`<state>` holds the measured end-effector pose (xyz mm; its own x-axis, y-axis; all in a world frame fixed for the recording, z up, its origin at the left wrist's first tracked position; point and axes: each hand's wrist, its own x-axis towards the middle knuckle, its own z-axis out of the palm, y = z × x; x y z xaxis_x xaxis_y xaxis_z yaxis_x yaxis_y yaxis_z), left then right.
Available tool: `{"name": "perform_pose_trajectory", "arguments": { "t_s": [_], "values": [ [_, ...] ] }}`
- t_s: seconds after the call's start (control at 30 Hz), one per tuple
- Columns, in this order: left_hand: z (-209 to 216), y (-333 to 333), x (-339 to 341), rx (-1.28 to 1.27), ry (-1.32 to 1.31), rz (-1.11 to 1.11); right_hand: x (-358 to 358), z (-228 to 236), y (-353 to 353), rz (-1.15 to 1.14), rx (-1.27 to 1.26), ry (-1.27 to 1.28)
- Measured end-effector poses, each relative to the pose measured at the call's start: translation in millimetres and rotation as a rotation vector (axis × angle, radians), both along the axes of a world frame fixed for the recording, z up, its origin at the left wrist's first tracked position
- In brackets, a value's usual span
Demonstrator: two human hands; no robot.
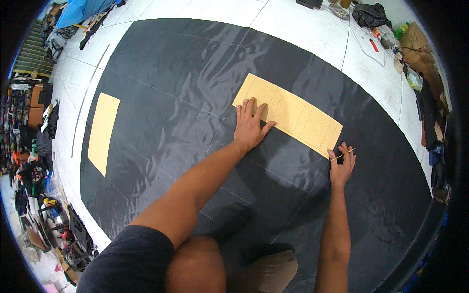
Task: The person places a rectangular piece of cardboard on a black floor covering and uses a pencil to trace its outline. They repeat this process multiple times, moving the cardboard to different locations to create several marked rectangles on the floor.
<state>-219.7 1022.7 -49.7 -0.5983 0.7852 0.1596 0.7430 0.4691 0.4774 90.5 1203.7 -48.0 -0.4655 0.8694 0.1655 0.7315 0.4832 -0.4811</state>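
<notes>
A: What's the biggest thing there?
B: The white floor [288,27], and spread over it a broad black sheet [273,195], glossy in patches and crossed by thin pale lines

A: And on the sheet?
B: A long tan board [300,115] lies flat ahead of the person, set at a slant, its right end nearer the body than its left. Several fine lines run across its width

A: Anything else that colour?
B: Yes, a smaller tan panel [103,134] with slanted ends, also flat on the sheet, well apart toward the person's left

A: Where are the hands?
B: The left hand [251,128] is on the long board's near edge, toward its left end. It's opened out, fingers spread and thumb stretched away, pressing down from above rather than gripping anything

A: The right?
B: The right hand [342,166] is at the board's near right corner, fingers curled in and closed on a thin stick [336,157]

A: A pencil?
B: Too small to tell; it's slim and yellowish, poking out past the fingers, with its lower end just beside that corner
</notes>
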Motion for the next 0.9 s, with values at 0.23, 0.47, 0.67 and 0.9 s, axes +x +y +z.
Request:
{"name": "perform_pose_trajectory", "arguments": {
  "t_s": [0.23, 0.47, 0.67, 0.9],
  "values": [
    [3.9, 1.2, -0.1, -0.069, -0.044, 0.002, 0.1, 0.7, -0.1, 0.005, 0.004, 0.025],
    [5.2, -0.7, -0.3, -0.031, -0.011, -0.001, -1.9, 1.1, -3.0, -0.018, -0.004, 0.028],
    [5.8, -0.2, 0.4, -0.030, -0.043, -0.006, -0.8, 0.2, -1.8, -0.009, -0.003, 0.071],
    [0.3, 0.0, -1.0, -0.005, -0.035, 0.005, -2.9, 2.1, -1.8, -0.008, -0.002, 0.076]
  ]
}}
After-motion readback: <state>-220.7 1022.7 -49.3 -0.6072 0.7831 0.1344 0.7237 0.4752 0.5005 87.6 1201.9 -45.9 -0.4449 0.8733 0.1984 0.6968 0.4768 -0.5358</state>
